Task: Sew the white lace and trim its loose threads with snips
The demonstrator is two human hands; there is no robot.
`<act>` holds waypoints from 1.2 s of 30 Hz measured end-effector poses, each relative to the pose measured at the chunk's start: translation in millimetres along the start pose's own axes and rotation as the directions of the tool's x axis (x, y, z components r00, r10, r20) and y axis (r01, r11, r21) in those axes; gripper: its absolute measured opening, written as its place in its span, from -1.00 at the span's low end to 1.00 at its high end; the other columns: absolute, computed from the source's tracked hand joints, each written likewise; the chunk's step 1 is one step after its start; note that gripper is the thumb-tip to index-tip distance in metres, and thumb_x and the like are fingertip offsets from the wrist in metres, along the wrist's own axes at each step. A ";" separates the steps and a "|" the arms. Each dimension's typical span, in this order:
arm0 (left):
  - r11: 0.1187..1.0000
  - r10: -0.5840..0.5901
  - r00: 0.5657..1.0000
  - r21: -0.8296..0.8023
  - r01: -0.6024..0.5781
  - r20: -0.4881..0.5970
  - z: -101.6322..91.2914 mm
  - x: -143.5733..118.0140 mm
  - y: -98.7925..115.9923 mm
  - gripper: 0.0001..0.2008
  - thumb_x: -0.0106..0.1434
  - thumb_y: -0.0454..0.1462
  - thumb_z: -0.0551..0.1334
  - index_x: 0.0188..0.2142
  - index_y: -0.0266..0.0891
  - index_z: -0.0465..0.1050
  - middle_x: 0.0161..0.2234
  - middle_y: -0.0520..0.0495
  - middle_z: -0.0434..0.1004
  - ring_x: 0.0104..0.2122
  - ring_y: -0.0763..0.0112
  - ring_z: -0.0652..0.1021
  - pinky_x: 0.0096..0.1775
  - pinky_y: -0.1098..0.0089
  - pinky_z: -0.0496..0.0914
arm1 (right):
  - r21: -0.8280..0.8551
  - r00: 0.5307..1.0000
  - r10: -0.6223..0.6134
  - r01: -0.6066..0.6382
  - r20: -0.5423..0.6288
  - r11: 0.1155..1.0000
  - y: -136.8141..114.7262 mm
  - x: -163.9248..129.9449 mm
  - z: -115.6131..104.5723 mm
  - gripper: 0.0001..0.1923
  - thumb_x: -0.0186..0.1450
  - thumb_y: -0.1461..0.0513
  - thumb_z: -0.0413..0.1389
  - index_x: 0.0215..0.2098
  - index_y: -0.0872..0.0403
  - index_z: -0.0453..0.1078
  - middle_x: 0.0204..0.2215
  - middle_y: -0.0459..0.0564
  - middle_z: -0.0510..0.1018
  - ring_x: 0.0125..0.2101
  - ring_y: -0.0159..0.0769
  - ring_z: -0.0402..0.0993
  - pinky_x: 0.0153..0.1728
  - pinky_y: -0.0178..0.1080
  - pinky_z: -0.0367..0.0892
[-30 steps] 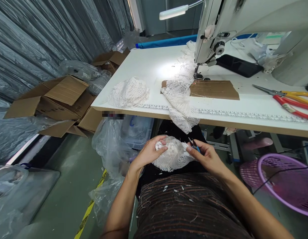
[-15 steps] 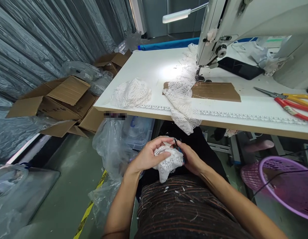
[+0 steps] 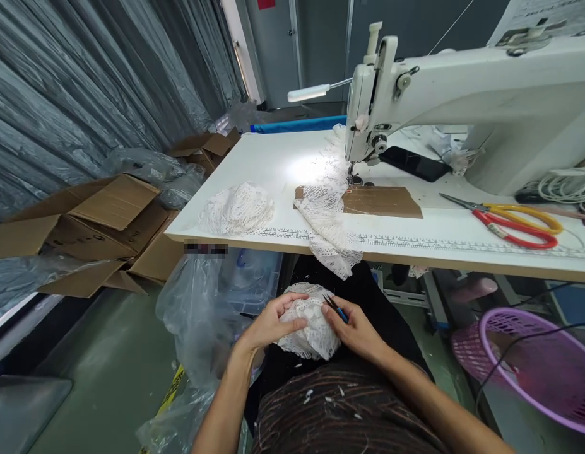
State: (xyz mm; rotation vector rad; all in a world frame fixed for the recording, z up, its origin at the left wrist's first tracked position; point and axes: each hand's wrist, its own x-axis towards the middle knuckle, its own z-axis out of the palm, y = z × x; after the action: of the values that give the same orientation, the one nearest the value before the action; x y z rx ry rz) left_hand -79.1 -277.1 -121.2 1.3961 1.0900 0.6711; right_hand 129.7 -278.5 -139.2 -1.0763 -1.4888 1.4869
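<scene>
Lace cloth (image 3: 313, 337) is bunched over my lap (image 3: 389, 309), and my left hand (image 3: 276, 321) pinches one side of it, I think so it won't slip. My right hand (image 3: 356, 326) curls around small blue-handled snips (image 3: 340, 311) by the lace's edge, probably so they stay close.

No readable lettering or numbers

A bunched piece of white openwork lace (image 3: 301, 343) is held over the black-clad lap (image 3: 391, 315) by the left hand (image 3: 271, 323) and the right hand (image 3: 361, 329), with small blue-handled snips (image 3: 338, 309) gripped in the latter. A long white lace strip (image 3: 326, 217) is draped beside the white sewing machine (image 3: 462, 85) and over the front edge of the white tabletop (image 3: 268, 161).
</scene>
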 end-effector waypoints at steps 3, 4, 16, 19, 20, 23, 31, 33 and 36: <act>0.958 0.082 0.981 0.286 -0.028 -0.178 2.0 9.0 -9.4 -0.57 0.15 -0.14 0.33 0.00 -0.21 0.43 -0.07 -0.15 0.47 -0.04 0.21 0.48 0.04 0.20 0.35 | -0.319 0.907 -0.260 0.152 -0.331 0.935 4.7 3.8 -11.5 -0.74 0.29 0.04 0.11 -0.23 0.07 0.40 -0.38 -0.02 0.43 -0.38 -0.30 0.35 -0.39 -0.27 0.30; 0.929 0.116 0.972 0.369 -0.033 -0.204 2.1 11.4 -12.1 -0.59 0.15 -0.16 0.33 -0.01 -0.17 0.44 -0.03 -0.14 0.44 0.00 0.19 0.45 0.08 0.17 0.32 | -0.365 0.850 -0.315 0.159 -0.423 0.917 4.8 6.6 -15.3 -0.73 0.27 0.05 0.13 -0.19 0.06 0.38 -0.40 -0.04 0.41 -0.40 -0.31 0.35 -0.42 -0.28 0.30; 0.791 0.495 0.798 0.559 -0.250 -0.344 4.2 2.4 20.9 -0.81 0.27 -0.27 0.21 -0.11 -0.19 0.48 -0.02 -0.17 0.42 -0.02 0.25 0.48 0.04 0.16 0.36 | -0.449 0.820 -0.463 0.292 -0.336 0.844 -11.6 16.9 -17.5 -0.91 0.30 0.19 0.10 -0.34 0.05 0.36 -0.42 -0.04 0.35 -0.44 -0.32 0.33 -0.47 -0.29 0.31; 0.719 0.642 0.665 0.601 -0.349 -0.382 6.8 -2.4 35.2 -0.84 0.24 -0.27 0.23 -0.18 -0.22 0.50 -0.04 -0.20 0.44 -0.03 0.22 0.47 0.01 0.15 0.36 | -0.441 0.818 -0.546 0.429 -0.180 0.788 -28.4 -4.7 -5.9 -0.97 0.26 0.29 0.11 -0.31 0.05 0.34 -0.34 0.01 0.34 -0.38 -0.30 0.35 -0.42 -0.27 0.31; 0.706 0.664 0.642 0.605 -0.368 -0.383 7.7 -2.5 38.6 -0.83 0.24 -0.25 0.24 -0.19 -0.22 0.51 -0.05 -0.20 0.45 -0.04 0.21 0.47 0.02 0.13 0.35 | -0.417 0.822 -0.558 0.470 -0.114 0.778 -34.3 -11.7 -2.7 -0.93 0.24 0.33 0.11 -0.31 0.05 0.33 -0.32 0.02 0.35 -0.36 -0.29 0.36 -0.39 -0.27 0.31; 0.761 0.598 0.731 0.519 -0.389 -0.329 13.4 1.7 43.1 -0.68 0.23 -0.05 0.22 -0.19 -0.23 0.53 -0.11 -0.20 0.52 -0.06 0.15 0.48 0.11 0.06 0.22 | -0.282 0.832 -0.549 0.549 0.086 0.787 -47.0 -28.4 3.3 -0.83 0.18 0.41 0.07 -0.32 0.03 0.27 -0.34 -0.02 0.39 -0.38 -0.34 0.37 -0.39 -0.29 0.29; 0.894 0.082 0.989 -0.447 -0.020 0.120 45.8 5.7 34.9 -0.40 0.08 0.16 0.26 -0.17 -0.32 0.53 -0.33 -0.14 0.51 -0.34 0.31 0.51 -0.26 0.37 0.35 | -0.310 0.900 -0.397 0.436 0.182 0.845 -38.5 -45.3 -3.9 -0.82 0.22 0.35 0.10 -0.32 0.01 0.18 -0.52 -0.19 0.32 -0.56 -0.45 0.16 -0.50 -0.34 0.14; 0.866 0.008 0.999 -0.500 0.020 0.053 46.2 4.3 35.7 -0.61 0.00 -0.05 0.43 -0.30 -0.29 0.52 -0.41 -0.03 0.47 -0.42 0.45 0.46 -0.33 0.47 0.31 | -0.317 0.926 -0.349 0.378 0.145 0.870 -36.1 -46.9 -7.8 -0.79 0.19 0.37 0.10 -0.32 0.01 0.16 -0.53 -0.20 0.31 -0.57 -0.45 0.14 -0.50 -0.34 0.12; 0.849 -0.076 0.997 -0.526 0.050 -0.029 41.9 3.4 36.2 -0.71 -0.02 -0.18 0.46 -0.45 -0.30 0.42 -0.39 0.00 0.47 -0.43 0.52 0.43 -0.37 0.52 0.27 | -0.283 0.959 -0.257 0.281 0.119 0.917 -36.8 -45.6 -13.5 -0.80 0.19 0.34 0.12 -0.33 0.01 0.16 -0.53 -0.21 0.29 -0.57 -0.44 0.13 -0.51 -0.34 0.12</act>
State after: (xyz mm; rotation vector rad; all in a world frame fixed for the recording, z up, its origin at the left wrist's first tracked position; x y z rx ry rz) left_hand -32.4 -287.8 -93.2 0.8686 0.8929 0.8819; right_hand 156.7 -315.1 -99.8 -0.9410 -1.8787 1.1485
